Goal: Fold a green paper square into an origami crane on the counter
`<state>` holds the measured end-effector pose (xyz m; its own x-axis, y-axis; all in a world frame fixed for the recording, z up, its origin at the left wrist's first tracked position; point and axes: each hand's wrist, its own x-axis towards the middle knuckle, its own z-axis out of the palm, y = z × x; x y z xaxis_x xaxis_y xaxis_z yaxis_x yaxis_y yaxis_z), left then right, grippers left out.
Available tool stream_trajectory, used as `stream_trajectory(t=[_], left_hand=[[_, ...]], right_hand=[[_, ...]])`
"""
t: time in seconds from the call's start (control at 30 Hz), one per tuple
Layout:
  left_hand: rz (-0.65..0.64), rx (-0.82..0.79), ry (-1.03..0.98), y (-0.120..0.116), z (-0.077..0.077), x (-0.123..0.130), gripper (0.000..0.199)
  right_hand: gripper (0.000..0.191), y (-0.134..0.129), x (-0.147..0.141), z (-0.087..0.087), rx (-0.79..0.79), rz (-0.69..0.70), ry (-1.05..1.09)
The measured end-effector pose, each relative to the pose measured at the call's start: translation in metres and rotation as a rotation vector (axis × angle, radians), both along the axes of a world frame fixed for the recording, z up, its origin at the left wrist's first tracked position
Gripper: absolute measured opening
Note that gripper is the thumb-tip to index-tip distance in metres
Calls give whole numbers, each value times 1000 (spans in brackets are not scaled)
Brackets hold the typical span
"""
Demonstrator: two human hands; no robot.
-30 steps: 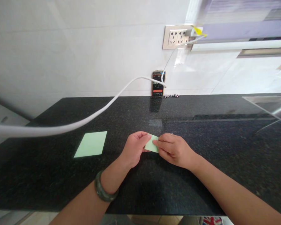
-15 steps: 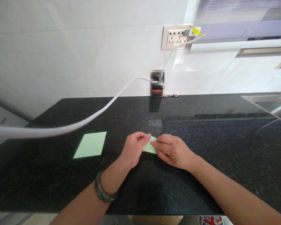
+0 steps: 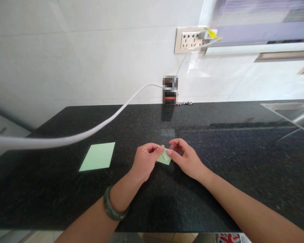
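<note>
A small folded piece of light green paper (image 3: 164, 158) is held just above the dark counter, with a crease showing on its face. My left hand (image 3: 145, 160) pinches its left side between the thumb on top and the fingers behind. On the paper's right edge lies the thumb of my right hand (image 3: 187, 157), whose other fingers curl behind that edge, partly hidden. To the left, a flat square sheet of light green paper (image 3: 98, 157) rests on the counter.
The speckled black counter (image 3: 66, 195) runs to a white tiled wall. A white cable (image 3: 111, 118) crosses the left side to a blurred upright device (image 3: 170, 90) against the wall. A socket panel (image 3: 186, 40) is above, and a metal sink (image 3: 294, 113) sits at the right.
My right hand has turned and loosened its fingers, moving its thumb to the paper's right edge. More of the folded paper and its crease now shows. My left hand has barely moved.
</note>
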<state>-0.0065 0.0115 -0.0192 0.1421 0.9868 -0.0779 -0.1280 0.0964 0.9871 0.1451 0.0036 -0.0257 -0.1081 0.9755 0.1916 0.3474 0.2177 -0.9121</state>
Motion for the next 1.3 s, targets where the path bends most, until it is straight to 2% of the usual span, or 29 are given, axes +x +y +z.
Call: stream_trajectory(t=[0.2,0.57,0.83,1.03,1.3], left_hand=[[29,70,113,-1,-2,-1,25],[23,7,73,-1,-1,0,25],[-15,-46,-8,-1,0,0,26],[-70,-138,-93,2,0,0,37],[-130,-83,-5,2,8,-6,23]], right_hand=[[22,-2,-1,-2,-198,165,-24],[21,0,2,5,-347,290,158],[20,0,1,3,-350,270,179],[21,1,4,5,-362,261,197],[20,2,7,0,-361,254,226]])
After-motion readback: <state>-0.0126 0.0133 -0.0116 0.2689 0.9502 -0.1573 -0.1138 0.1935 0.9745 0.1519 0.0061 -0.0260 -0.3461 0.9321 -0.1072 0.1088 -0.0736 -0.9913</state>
